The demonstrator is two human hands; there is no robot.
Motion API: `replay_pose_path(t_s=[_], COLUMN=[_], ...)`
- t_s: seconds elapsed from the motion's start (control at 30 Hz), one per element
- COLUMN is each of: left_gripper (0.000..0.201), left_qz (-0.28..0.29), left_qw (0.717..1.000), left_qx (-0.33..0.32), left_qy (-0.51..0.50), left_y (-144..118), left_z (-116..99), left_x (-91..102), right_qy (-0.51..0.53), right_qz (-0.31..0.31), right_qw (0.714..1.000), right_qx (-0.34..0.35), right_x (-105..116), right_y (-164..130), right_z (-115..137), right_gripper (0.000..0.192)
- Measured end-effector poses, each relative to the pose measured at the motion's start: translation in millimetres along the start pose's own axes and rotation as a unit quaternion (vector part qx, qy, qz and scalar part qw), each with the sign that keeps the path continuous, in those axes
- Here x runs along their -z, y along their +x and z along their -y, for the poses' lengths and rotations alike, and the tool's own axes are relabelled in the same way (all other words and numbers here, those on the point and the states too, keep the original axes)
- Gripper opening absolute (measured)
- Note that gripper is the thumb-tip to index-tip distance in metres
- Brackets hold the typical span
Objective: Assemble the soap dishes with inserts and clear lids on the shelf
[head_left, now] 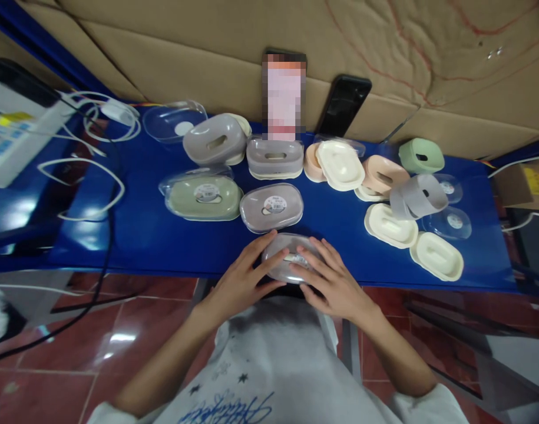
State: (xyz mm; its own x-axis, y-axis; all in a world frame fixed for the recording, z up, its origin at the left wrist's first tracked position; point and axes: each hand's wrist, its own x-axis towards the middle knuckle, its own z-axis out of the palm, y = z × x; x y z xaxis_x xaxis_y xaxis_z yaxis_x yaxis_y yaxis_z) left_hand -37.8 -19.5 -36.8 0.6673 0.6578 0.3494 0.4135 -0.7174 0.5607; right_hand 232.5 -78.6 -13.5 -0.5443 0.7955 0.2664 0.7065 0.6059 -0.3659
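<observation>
Left hand (pixel 245 277): fingers spread, pressing the near-left side of the grey box (pixel 291 263).
Right hand (pixel 328 280): fingers spread over its right side.
Grey box: clear lid, near edge of blue table (pixel 141 235).
Behind: closed grey box (pixel 272 206), green box (pixel 204 198).

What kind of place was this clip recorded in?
Probably a small packing or assembly bench, not a home. Many identical lidded plastic boxes and loose lids cover a blue table, backed by flattened cardboard.
</observation>
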Motion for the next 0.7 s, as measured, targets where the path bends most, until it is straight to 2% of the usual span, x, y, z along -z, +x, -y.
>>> replay_pose_path(t_s=[0.13,0.4,0.7], left_gripper=[0.082,0.086,0.075], left_qz=[-0.011,-0.031,-0.065], left_qw=[1.000,0.995,0.992], left_qx=[0.015,0.099,0.111], left_qy=[0.013,0.007,0.021], left_y=[-13.0,-43.5,-66.1], left_z=[3.2,6.8,17.6], left_x=[11.5,25.9,43.8], right_qy=[-0.029,-0.027,-0.078], right_qz=[-0.006,0.055,0.045], right_qw=[0.998,0.994,0.982], right_qx=[0.048,0.089,0.168], right_x=[-11.2,-17.0,-34.4], right_y=[12.2,41.7,67.5], right_z=[-0.1,3.9,10.6], right_gripper=[0.056,0.058,0.059])
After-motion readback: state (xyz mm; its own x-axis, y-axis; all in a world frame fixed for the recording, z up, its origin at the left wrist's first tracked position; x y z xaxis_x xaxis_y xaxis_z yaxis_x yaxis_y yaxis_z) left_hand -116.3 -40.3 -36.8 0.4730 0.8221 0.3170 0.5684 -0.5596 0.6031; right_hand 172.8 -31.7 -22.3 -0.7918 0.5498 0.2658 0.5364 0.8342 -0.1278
